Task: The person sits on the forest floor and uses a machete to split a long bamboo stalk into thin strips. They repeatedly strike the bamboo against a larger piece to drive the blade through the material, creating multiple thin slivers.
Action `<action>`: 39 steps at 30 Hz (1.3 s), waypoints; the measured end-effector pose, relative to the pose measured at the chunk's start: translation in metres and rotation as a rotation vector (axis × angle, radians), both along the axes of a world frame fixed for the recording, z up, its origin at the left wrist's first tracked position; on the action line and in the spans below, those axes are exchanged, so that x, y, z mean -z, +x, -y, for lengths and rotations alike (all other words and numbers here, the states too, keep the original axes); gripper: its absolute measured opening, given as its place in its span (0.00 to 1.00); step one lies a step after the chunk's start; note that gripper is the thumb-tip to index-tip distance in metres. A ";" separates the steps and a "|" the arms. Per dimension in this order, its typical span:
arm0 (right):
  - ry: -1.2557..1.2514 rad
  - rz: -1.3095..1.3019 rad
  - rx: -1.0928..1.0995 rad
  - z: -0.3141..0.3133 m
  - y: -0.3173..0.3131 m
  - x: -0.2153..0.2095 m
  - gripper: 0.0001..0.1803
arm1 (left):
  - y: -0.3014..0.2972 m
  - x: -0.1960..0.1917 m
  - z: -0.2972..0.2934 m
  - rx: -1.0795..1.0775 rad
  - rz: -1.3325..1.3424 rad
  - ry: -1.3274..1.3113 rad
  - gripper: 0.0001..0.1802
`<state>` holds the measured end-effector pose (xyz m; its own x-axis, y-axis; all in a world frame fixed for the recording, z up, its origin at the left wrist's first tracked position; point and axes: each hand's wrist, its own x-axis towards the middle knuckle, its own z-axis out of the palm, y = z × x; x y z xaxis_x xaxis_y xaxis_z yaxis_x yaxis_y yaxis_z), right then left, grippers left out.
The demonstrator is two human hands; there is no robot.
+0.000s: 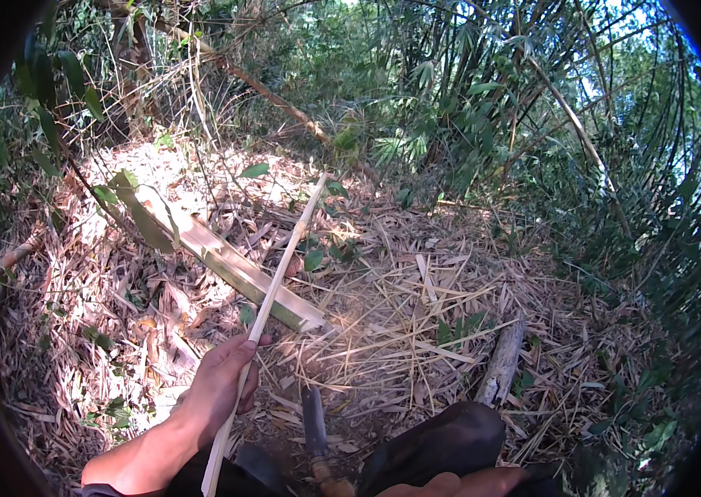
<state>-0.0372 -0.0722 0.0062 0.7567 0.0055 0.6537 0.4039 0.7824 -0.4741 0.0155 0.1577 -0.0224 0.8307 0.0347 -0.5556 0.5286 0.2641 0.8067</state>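
My left hand [222, 377] is closed around a long, pale split bamboo strip [288, 253]. The strip slants from the lower edge up toward the far middle. At the lower edge, part of my right hand [425, 486] shows beside my dark-clothed knee; its fingers are mostly cut off by the frame. Between my legs is a knife with a dark blade [314, 421] pointing away from me and a light brown handle [330, 479] toward me. Beyond the strip, a wide split bamboo piece [230, 261] with a green edge lies on the ground.
Thin bamboo slivers [417, 323] lie scattered ahead, over dry leaves [160, 306]. A grey log [502, 360] rests right of my knee. Leafy twigs [139, 211] hang at the left, and a fallen bamboo pole [276, 99] slants across the back before dense bamboo.
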 end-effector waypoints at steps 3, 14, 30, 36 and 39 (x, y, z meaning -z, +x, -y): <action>0.002 -0.012 -0.003 -0.001 0.000 0.000 0.19 | -0.001 0.001 -0.001 -0.004 -0.012 -0.007 0.20; -0.001 -0.034 -0.007 -0.001 0.001 -0.001 0.19 | 0.000 0.000 0.000 -0.001 -0.013 -0.011 0.20; 0.001 -0.077 -0.026 -0.001 0.000 -0.004 0.18 | -0.001 0.001 -0.001 -0.001 0.000 0.030 0.20; -0.005 -0.093 -0.041 -0.002 0.000 -0.005 0.18 | -0.002 0.000 -0.002 0.001 0.009 0.016 0.20; -0.005 -0.107 -0.047 -0.003 -0.001 -0.005 0.18 | -0.003 -0.001 -0.002 0.002 0.003 -0.002 0.20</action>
<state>-0.0383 -0.0693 0.0108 0.8209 0.0458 0.5692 0.3136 0.7969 -0.5163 0.0130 0.1601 -0.0219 0.8326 0.0324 -0.5529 0.5263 0.2646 0.8081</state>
